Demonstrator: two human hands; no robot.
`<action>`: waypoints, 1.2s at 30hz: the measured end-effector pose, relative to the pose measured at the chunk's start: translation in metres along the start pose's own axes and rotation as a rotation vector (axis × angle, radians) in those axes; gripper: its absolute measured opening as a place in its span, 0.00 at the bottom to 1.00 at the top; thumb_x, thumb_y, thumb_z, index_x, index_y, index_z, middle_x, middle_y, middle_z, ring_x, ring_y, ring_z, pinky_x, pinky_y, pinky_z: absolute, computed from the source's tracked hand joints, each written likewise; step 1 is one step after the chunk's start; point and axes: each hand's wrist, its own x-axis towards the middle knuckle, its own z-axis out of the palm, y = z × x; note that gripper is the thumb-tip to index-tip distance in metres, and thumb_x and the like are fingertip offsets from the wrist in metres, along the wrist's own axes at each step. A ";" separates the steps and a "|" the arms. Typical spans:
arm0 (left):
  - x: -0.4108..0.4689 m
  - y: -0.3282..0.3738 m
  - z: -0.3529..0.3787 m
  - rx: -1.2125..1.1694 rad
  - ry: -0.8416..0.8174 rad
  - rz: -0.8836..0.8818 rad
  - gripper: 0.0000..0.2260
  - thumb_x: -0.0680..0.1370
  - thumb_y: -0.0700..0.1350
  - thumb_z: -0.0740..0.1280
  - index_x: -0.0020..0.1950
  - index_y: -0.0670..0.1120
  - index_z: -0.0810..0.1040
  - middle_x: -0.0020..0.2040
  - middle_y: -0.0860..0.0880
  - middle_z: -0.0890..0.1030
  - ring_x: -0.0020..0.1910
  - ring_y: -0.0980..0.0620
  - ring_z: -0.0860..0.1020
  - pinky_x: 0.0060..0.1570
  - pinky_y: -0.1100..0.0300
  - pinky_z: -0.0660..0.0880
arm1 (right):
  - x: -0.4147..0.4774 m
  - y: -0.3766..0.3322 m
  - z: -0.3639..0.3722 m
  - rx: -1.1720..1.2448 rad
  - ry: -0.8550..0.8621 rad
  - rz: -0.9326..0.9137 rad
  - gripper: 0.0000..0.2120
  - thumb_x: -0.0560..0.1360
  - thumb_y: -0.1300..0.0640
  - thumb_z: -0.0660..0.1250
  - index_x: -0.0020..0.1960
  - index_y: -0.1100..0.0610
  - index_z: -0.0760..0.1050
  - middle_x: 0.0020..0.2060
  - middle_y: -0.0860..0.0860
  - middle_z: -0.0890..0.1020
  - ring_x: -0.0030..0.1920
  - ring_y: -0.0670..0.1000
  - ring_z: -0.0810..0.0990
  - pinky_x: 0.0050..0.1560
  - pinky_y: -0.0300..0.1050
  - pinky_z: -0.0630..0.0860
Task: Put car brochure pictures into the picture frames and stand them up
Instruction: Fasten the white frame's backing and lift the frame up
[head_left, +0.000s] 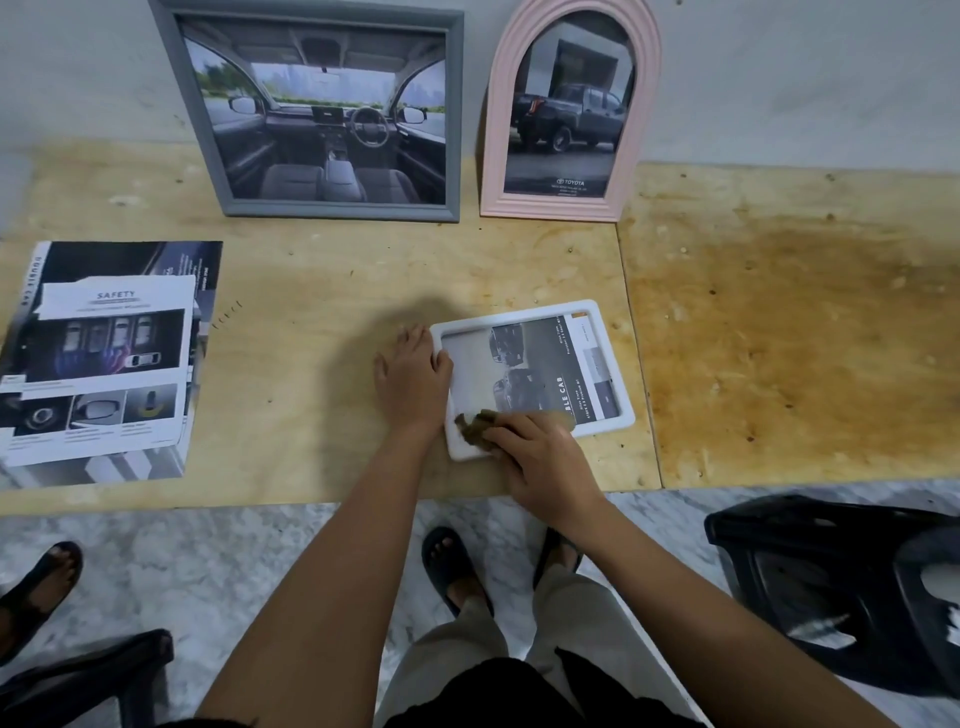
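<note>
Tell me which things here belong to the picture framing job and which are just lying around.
Part of the job: white frame lying flat, left hand on its edge; brown cloth under the right hand; grey frame and pink arched frame, both standing with pictures in; brochure pages.
Just lying about: black plastic chair on the right; dark chair at bottom left.

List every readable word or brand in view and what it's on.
"SAFETY": top sheet of the brochure stack.
"DOUBLE CAB": that stack's left edge, faint.
"TOYOTA": picture in the pink arched frame.
"BLE CAB": picture in the white frame, start hidden by the right hand and its cloth.
All smaller print: too blurred to read.
</note>
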 end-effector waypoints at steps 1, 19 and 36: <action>0.000 0.000 0.000 0.001 0.003 0.002 0.20 0.81 0.45 0.57 0.73 0.44 0.65 0.75 0.49 0.63 0.76 0.53 0.55 0.73 0.49 0.46 | -0.002 0.006 -0.003 -0.009 -0.006 0.027 0.12 0.68 0.63 0.68 0.50 0.56 0.81 0.51 0.50 0.82 0.45 0.55 0.80 0.45 0.46 0.76; -0.006 -0.005 0.007 -0.013 0.102 0.059 0.19 0.81 0.45 0.58 0.71 0.42 0.68 0.73 0.48 0.67 0.75 0.52 0.58 0.73 0.48 0.47 | -0.021 0.077 -0.049 -0.142 0.047 0.358 0.11 0.71 0.64 0.64 0.49 0.53 0.79 0.46 0.49 0.78 0.47 0.54 0.75 0.46 0.46 0.66; -0.053 -0.017 0.022 -0.110 0.109 0.107 0.29 0.78 0.57 0.46 0.75 0.42 0.59 0.75 0.47 0.62 0.75 0.54 0.57 0.72 0.57 0.47 | 0.048 -0.007 0.000 0.170 0.102 0.196 0.16 0.76 0.54 0.57 0.54 0.59 0.79 0.47 0.54 0.80 0.46 0.54 0.78 0.44 0.48 0.76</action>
